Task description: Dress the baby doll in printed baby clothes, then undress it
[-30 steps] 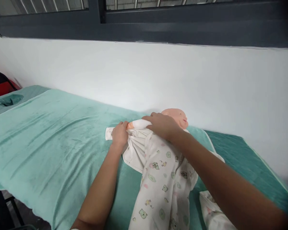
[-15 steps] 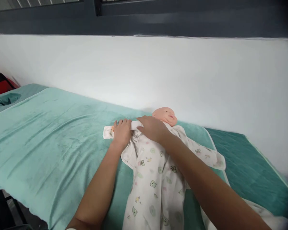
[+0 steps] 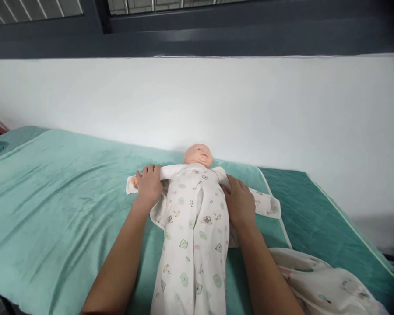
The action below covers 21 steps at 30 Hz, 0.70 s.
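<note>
My left hand (image 3: 148, 183) lies palm down on the doll's (image 3: 198, 154) outstretched sleeve (image 3: 144, 177), fingers curled loosely over the cloth and pressing it to the green towel (image 3: 62, 192) rather than pinching it; a bit of the doll's own orange hand peeks out just beyond my knuckles, at the cuff. My right hand (image 3: 239, 203) rests flat against the other flank of the printed sleepsuit (image 3: 193, 227), fingers together and laid on the fabric just below the armpit, and I cannot tell whether the fingertips have caught any cloth underneath. The doll lies on its back between my 2 hands, head pointing away from me toward the white wall (image 3: 216, 100), legs of the suit running back toward me between my forearms. Its far sleeve (image 3: 265, 203) stretches out past my right hand, flat on the towel. A second crumpled printed garment (image 3: 318, 284) sits beside my right forearm, near the towel's edge.
</note>
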Motion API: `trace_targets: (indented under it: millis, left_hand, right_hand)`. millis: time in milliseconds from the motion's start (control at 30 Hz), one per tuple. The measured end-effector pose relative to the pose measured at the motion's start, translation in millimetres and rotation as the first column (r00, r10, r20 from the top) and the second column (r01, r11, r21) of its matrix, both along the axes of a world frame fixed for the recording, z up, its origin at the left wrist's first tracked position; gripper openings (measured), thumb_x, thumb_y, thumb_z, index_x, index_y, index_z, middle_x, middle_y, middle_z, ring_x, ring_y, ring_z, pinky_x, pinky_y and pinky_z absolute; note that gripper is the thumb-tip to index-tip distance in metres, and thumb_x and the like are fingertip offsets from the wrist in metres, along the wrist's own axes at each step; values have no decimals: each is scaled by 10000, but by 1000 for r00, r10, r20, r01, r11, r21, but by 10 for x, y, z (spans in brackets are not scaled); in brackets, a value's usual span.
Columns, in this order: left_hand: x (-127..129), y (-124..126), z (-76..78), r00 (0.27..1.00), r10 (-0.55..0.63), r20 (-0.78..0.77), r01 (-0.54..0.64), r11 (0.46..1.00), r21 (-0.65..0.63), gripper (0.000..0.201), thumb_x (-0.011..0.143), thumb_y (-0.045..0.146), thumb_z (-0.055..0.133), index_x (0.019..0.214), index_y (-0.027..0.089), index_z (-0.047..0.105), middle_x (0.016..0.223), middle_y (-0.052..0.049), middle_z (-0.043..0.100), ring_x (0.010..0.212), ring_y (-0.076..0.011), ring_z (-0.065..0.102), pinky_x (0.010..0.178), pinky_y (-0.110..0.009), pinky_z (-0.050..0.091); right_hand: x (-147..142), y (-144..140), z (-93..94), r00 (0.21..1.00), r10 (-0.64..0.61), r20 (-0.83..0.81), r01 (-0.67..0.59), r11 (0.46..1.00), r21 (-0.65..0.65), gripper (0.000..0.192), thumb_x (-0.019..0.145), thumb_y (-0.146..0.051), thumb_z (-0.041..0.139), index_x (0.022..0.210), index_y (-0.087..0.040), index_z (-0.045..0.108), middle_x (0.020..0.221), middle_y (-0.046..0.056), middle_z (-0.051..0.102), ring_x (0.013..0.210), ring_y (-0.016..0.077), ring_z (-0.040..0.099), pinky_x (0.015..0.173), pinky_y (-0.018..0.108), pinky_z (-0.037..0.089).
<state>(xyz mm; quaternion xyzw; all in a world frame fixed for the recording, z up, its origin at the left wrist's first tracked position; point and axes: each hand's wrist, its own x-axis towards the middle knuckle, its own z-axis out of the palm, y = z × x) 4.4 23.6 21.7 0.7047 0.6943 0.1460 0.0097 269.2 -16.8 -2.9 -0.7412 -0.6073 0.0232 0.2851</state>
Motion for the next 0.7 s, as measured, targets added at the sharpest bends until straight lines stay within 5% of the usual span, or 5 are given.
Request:
trace_targets:
  millis: [133,267,433,533,700]
  left_hand:
    - [176,-99,166,933,-252,259,230,967,113,527,836,26,447,1305,235,563,1386,-76,585,1329,-266,483,1173,-514,352]
    - [408,-283,300,729,-495,473,432,869,243,323,963,184,443,1206,229,651,1304,-56,649,1253,-210,566,1117,-388,451]
    - [711,-369,445,698,-621,357,580,782,226,311,1008,290,438,1187,220,683,1329,-57,649,1272,-204,566,1119,-363,443]
    - [979,-239,587,720,-678,152,671,735,100,292,996,288,454,1102,188,707,1197,-76,707,1179,-238,613,1052,-396,473]
    - [1594,25,742,705,-701,-105,632,689,-355,208,871,111,543,974,142,721,1001,-119,732,895,-251,698,781,-351,535]
  right_hand:
    - [117,76,24,997,-73,1,73,997,-23,433,906,-188,415,1280,-189,633,1282,119,674,1126,311,606,912,433,447]
    - [285,114,2,984,-147,-103,146,989,-19,427,885,-173,424,1254,-187,639,1234,111,696,1086,288,627,850,380,444]
    - [255,125,7,995,-90,-52,85,993,-87,383,955,-314,450,1259,-165,629,1211,137,701,1117,311,610,932,417,399]
    - [220,123,29,996,-90,-18,87,988,-129,357,982,-337,436,1220,-171,643,1187,131,704,1120,304,605,942,411,382]
    - [297,138,56,993,-110,-52,99,980,-170,334,998,-290,376,1167,-191,646,1159,107,707,1102,276,611,898,372,376]
